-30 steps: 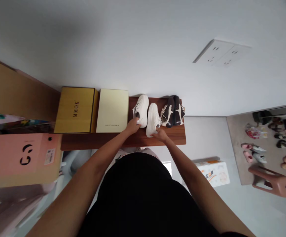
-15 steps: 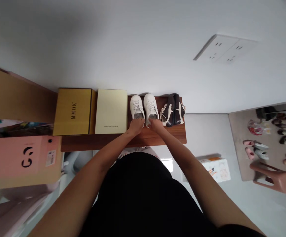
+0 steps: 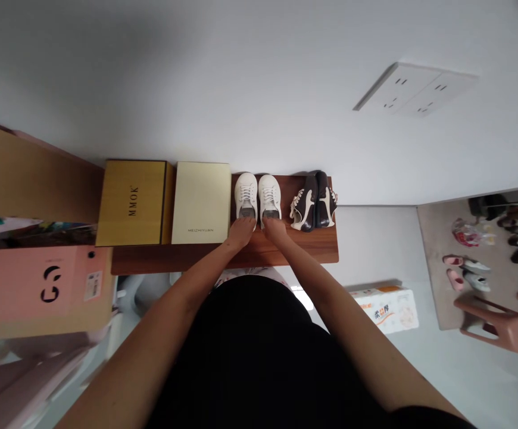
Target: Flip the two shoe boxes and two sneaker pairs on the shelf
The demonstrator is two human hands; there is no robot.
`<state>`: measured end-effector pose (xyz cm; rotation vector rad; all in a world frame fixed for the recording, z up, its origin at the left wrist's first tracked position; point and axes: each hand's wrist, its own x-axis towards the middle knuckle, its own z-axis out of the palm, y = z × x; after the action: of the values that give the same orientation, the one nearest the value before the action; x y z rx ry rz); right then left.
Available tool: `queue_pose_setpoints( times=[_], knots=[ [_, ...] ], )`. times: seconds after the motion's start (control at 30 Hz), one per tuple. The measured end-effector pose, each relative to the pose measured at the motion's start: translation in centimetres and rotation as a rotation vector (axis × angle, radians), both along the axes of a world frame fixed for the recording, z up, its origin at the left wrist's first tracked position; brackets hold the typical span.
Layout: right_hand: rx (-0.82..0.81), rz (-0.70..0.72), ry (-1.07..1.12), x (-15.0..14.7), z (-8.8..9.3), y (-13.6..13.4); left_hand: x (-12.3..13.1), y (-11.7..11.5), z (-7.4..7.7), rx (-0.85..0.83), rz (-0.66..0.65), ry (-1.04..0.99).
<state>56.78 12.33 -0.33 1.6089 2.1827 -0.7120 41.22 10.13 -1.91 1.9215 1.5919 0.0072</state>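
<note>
Two white sneakers stand side by side on a brown wooden shelf, toes toward the wall. My left hand is closed on the heel of the left white sneaker. The heel of the right white sneaker is gripped by my right hand. My fingertips are partly hidden at both heels. A pair of dark brown sneakers with cream trim sits to the right on the same shelf. Left of the white pair lies a cream shoebox, and beyond it a gold shoebox.
The white wall behind the shelf carries a socket panel. A large pink box stands at the left. On the floor at right are a white package, a pink stool and several shoes, including pink slippers.
The right white sneaker has shifted slightly left and back, so the pair is now level and closer together. Both hands have moved a little left with the sneakers still held.
</note>
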Motion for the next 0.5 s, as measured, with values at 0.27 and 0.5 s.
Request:
queue_pose_setpoints(
  times=[0.27,0.5],
  knots=[
    [0.285,-0.122,0.271,4.7,0.6,-2.9,1.5,-0.6,1.9,0.113,0.057,-0.083],
    [0.495,-0.785,0.140,17.9,-0.6,-3.3,8.8,-0.1,1.7,0.040,-0.177,-0.326]
  ],
)
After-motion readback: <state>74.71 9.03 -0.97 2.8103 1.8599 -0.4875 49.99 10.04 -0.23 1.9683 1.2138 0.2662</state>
